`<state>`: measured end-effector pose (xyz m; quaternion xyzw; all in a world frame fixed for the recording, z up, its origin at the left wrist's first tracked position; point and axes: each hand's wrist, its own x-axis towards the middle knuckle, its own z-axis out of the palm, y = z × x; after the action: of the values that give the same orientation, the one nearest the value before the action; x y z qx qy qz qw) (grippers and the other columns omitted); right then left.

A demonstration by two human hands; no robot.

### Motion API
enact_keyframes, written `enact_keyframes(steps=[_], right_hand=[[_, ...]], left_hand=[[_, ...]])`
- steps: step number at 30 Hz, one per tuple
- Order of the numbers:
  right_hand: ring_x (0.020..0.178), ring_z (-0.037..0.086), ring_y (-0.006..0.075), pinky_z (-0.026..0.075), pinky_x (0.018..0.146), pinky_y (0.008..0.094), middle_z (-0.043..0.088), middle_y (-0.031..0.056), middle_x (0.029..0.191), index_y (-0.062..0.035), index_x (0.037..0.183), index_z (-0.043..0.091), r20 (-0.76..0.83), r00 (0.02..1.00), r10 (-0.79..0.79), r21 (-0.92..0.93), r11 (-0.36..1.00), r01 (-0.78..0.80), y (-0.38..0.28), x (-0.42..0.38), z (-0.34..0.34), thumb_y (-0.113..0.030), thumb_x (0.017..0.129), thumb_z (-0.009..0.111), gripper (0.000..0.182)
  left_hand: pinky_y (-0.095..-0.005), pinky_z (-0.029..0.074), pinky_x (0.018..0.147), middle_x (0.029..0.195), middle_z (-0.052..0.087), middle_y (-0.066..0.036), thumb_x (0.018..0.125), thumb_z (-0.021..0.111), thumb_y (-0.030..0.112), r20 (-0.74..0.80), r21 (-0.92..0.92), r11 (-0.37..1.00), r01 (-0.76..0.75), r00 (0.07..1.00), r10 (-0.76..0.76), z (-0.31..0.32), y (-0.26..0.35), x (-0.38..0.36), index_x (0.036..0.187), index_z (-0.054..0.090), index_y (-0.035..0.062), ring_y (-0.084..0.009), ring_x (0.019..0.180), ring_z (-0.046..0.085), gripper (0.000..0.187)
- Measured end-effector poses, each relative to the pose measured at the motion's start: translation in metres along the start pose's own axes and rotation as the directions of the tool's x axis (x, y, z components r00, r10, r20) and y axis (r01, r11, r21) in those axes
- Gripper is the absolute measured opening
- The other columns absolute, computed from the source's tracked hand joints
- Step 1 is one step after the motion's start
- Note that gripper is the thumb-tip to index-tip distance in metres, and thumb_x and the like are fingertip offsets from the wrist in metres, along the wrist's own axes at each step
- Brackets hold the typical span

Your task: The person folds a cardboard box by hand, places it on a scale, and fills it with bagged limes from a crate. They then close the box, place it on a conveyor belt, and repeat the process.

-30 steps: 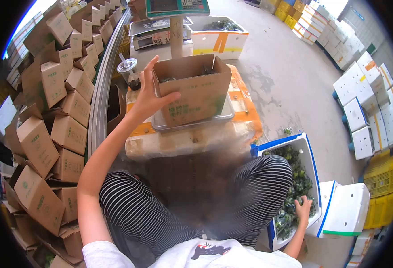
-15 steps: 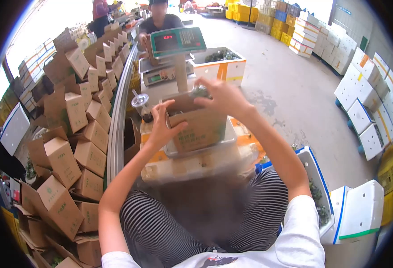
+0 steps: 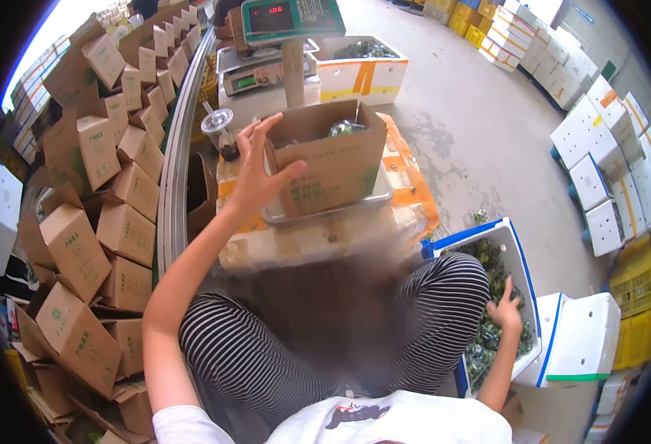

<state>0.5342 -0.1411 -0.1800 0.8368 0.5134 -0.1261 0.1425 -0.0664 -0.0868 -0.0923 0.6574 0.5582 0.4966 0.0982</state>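
An open cardboard box with green print stands upright on the metal pan of a scale. My left hand is at its left side, thumb and fingers spread around the corner; whether it touches is hard to tell. A clear-wrapped green bundle shows inside the box near its right end. To my right, my right hand is over a white foam box with a blue rim, fingers apart and nothing visible in them. Small wrapped green bundles fill that foam box.
The scale's display rises on a post behind the cardboard box. A lidded cup stands to the left. Beyond a metal rail are many open cartons. Another foam box with greens is behind; a white foam box sits far right.
My right hand has left the cardboard box and moved down right to the foam box. The display reading rose from 0.94 to 1.06. My left hand stays beside the carton; the view has tilted down.
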Motion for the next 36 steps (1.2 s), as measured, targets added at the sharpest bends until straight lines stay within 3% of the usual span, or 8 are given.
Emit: enact_keyframes(steps=[2, 3, 7, 9, 22, 26, 30, 36], right_hand=[[0.118, 0.050, 0.0541, 0.039, 0.103, 0.0544, 0.017, 0.0396, 0.147, -0.0367, 0.150, -0.015, 0.213, 0.976, 0.044, 0.025, 0.998, -0.050, 0.046, -0.009, 0.070, -0.035, 0.085, 0.067, 0.104], [0.118, 0.050, 0.0525, 0.043, 0.100, 0.0528, 0.022, 0.0378, 0.145, -0.0316, 0.152, 0.004, 0.102, 0.995, 0.016, -0.235, 0.972, 0.008, 0.052, -0.018, 0.104, -0.027, 0.088, 0.063, 0.087], [0.092, 0.056, 0.0415, 0.047, 0.080, 0.0452, 0.043, 0.0260, 0.114, -0.0044, 0.101, 0.058, -0.330, 0.925, -0.189, 0.234, 0.933, 0.274, 0.046, -0.031, 0.100, 0.002, 0.087, 0.050, 0.017], [0.085, 0.055, 0.0383, 0.046, 0.078, 0.0449, 0.050, 0.0205, 0.092, 0.0024, 0.077, 0.059, -0.474, 0.831, -0.292, 0.226, 0.872, 0.435, 0.051, -0.004, 0.097, 0.007, 0.080, 0.051, 0.010], [0.057, 0.058, 0.0340, 0.044, 0.055, 0.0405, 0.058, 0.0213, 0.065, 0.0036, 0.079, 0.058, -0.757, 0.572, -0.317, 0.246, 0.673, 0.697, -0.116, -0.034, -0.104, -0.007, 0.087, 0.053, 0.014], [0.062, 0.061, 0.0403, 0.045, 0.055, 0.0431, 0.060, 0.0240, 0.068, 0.0033, 0.079, 0.061, -0.664, 0.684, -0.303, 0.128, 0.855, 0.503, -0.080, -0.023, -0.084, -0.012, 0.089, 0.054, 0.019], [0.093, 0.066, 0.0359, 0.050, 0.082, 0.0477, 0.069, 0.0193, 0.092, -0.0053, 0.090, 0.070, -0.049, 0.920, -0.389, -0.149, 0.914, 0.378, -0.087, -0.033, -0.097, -0.036, 0.086, 0.058, 0.033], [0.091, 0.063, 0.0351, 0.050, 0.082, 0.0385, 0.066, 0.0159, 0.099, -0.0023, 0.103, 0.066, -0.660, 0.211, -0.721, 0.103, 0.191, 0.976, -0.274, -0.087, -0.195, -0.010, 0.092, 0.053, 0.019]], left_hand=[[-0.0506, 0.021, 0.111, 0.135, 0.027, -0.020, 0.076, 0.079, 0.040, -0.019, -0.003, 1.000, -0.027, 0.999, 0.027, -0.001, -0.002, 0.000, 0.145, 0.033, 0.0184, -0.0362, 0.134, 0.021, 0.085], [-0.0512, 0.021, 0.111, 0.135, 0.027, -0.020, 0.076, 0.079, 0.041, -0.029, 0.003, 0.999, -0.046, 0.999, 0.046, -0.003, -0.003, 0.000, 0.145, 0.033, 0.0182, -0.0360, 0.134, 0.020, 0.086], [-0.0526, 0.021, 0.111, 0.138, 0.026, -0.019, 0.077, 0.075, 0.049, -0.034, -0.010, 1.000, 0.023, 0.999, -0.023, -0.010, -0.002, -0.001, 0.147, 0.031, 0.0198, -0.0343, 0.134, 0.018, 0.088], [-0.0535, 0.023, 0.110, 0.138, 0.025, -0.018, 0.077, 0.073, 0.055, -0.033, -0.019, 0.999, 0.051, 0.998, -0.051, -0.015, 0.000, 0.001, 0.147, 0.030, 0.0225, -0.0343, 0.135, 0.018, 0.088], [-0.0577, 0.020, 0.110, 0.135, 0.023, -0.019, 0.077, 0.071, 0.058, -0.055, 0.070, 0.997, -0.013, 0.998, 0.016, -0.030, 0.006, -0.001, 0.146, 0.030, 0.0224, -0.0373, 0.134, 0.016, 0.088], [-0.0534, 0.022, 0.110, 0.129, 0.026, -0.016, 0.078, 0.074, 0.051, -0.026, 0.123, 0.989, -0.083, 0.996, 0.087, -0.040, 0.009, -0.005, 0.142, 0.036, 0.0191, -0.0342, 0.129, 0.022, 0.081], [-0.0445, 0.034, 0.103, 0.123, 0.033, -0.012, 0.081, 0.072, 0.050, -0.086, 0.159, 0.985, -0.074, 0.992, 0.088, -0.036, 0.001, -0.016, 0.142, 0.033, 0.0172, -0.0272, 0.119, 0.038, 0.079], [-0.0399, 0.036, 0.100, 0.121, 0.036, -0.012, 0.083, 0.071, 0.047, -0.071, 0.151, 0.988, -0.042, 0.996, 0.053, -0.025, 0.010, -0.012, 0.139, 0.039, 0.0151, -0.0244, 0.114, 0.040, 0.072]])
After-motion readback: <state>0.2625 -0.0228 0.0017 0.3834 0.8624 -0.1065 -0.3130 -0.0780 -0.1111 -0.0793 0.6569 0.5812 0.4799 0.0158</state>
